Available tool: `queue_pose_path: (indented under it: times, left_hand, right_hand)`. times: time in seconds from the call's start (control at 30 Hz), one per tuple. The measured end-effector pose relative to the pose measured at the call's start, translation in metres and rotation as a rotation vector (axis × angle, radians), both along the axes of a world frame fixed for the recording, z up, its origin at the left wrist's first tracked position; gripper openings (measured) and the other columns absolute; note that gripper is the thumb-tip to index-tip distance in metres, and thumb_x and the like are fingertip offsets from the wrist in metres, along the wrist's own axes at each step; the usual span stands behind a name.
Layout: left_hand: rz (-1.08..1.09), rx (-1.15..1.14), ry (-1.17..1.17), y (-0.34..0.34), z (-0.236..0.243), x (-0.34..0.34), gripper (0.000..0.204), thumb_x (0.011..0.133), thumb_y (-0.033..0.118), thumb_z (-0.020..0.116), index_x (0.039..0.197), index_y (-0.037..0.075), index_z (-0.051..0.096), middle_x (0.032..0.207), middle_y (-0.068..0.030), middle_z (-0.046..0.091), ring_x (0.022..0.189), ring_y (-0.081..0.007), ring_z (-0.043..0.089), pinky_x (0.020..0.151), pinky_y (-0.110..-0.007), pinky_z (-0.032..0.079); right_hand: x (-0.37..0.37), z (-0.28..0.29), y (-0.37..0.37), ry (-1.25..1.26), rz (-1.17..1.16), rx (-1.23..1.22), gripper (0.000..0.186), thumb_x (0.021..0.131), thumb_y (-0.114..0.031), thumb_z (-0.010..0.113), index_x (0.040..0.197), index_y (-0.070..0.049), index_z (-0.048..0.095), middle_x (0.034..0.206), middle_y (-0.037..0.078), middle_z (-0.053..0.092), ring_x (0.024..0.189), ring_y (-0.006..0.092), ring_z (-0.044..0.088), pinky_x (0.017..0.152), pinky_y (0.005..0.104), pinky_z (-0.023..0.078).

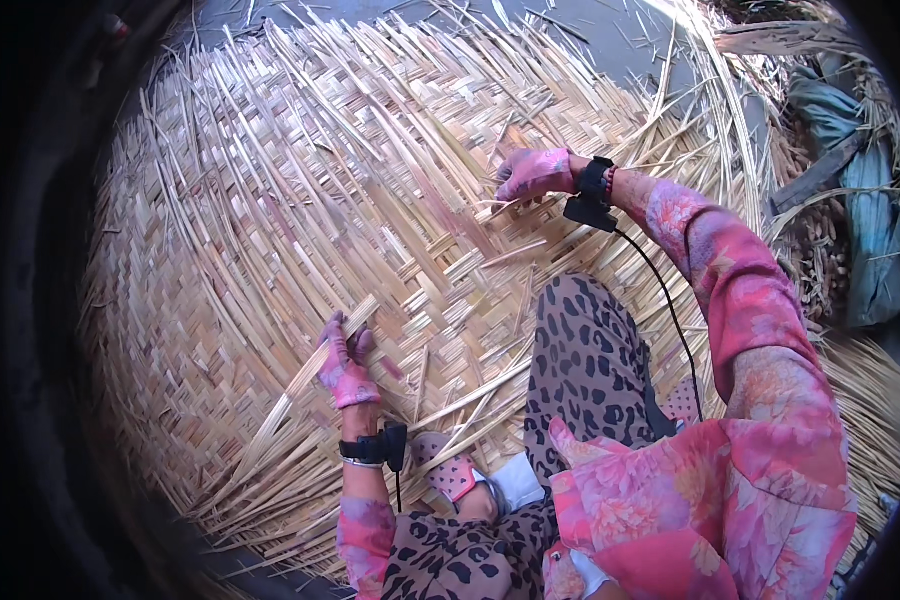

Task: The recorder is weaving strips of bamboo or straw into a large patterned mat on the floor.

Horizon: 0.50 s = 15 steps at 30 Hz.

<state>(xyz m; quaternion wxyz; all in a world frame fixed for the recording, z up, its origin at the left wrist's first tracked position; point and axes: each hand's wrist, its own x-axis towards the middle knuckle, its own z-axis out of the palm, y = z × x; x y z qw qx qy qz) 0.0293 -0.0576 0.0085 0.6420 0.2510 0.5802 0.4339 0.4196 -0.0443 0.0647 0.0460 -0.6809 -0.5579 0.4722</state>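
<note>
Holds both hands well apart over a large woven mat (155, 320), spread out in front and filling most of the view. Closes the left hand (346, 368), in a pink glove, around pale flat strips (296, 393) near the lower middle of the weave, slanting from lower left to upper right. Bends the right hand (536, 175), gloved alike, down at the mat's upper right, fingers curled toward the weave; cannot tell from this angle whether pinching a strip or merely touching.

Wears a black strapped device (395, 446) on the left wrist and another on the right, with a thin dark cable (675, 310). Dressed in pink floral sleeves (730, 270), leopard-print trousers (590, 350) and a spotted pink slipper (440, 465).

Past the mat, grey floor (625, 40) at the top; at far right, a crumpled teal sheet (875, 235).
</note>
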Motion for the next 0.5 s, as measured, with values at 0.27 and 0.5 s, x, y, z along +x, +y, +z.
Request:
queue_pose_path:
  times: [0.27, 0.5]
  left_hand:
    - [-0.083, -0.050, -0.063, 0.011, -0.001, 0.010, 0.032, 0.086, 0.024, 0.059, 0.110, 0.003, 0.058, 0.101, -0.0073, 0.060, 0.081, -0.0191, 0.062, 0.068, -0.028, 0.055]
    - [-0.134, -0.066, -0.054, 0.010, -0.008, -0.014, 0.038, 0.089, 0.024, 0.054, 0.120, 0.004, 0.050, 0.104, -0.0103, 0.059, 0.082, -0.0186, 0.061, 0.067, -0.024, 0.053]
  right_hand:
    - [0.012, 0.002, -0.002, 0.120, 0.343, 0.033, 0.028, 0.076, -0.028, 0.062, 0.086, -0.002, 0.066, 0.069, 0.002, 0.063, 0.060, 0.0120, 0.059, 0.054, 0.0259, 0.045]
    - [0.010, -0.027, 0.009, -0.082, 0.698, 0.190, 0.024, 0.073, -0.018, 0.062, 0.095, -0.010, 0.066, 0.079, 0.010, 0.063, 0.070, 0.0231, 0.060, 0.062, 0.0330, 0.047]
